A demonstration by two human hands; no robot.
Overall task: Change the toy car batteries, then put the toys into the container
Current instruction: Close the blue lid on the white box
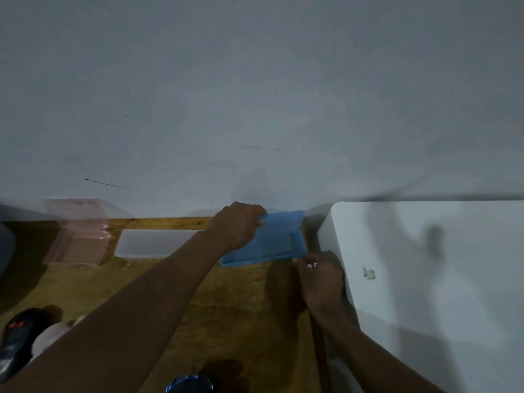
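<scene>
A blue plastic tray (272, 245) lies at the far edge of the wooden table (198, 293), against the wall. My left hand (238, 225) grips its far left rim. My right hand (320, 276) is at the tray's near right corner, fingers closed on something small and shiny that I cannot make out. A blue toy car (189, 384) shows partly at the bottom edge. A dark toy car with red marks (17, 338) lies at the lower left, blurred.
A white flat lid (153, 243) lies left of the tray. A clear pinkish container (80, 236) stands further left. A large white box (439, 279) fills the right side, close to my right hand. The grey wall rises behind.
</scene>
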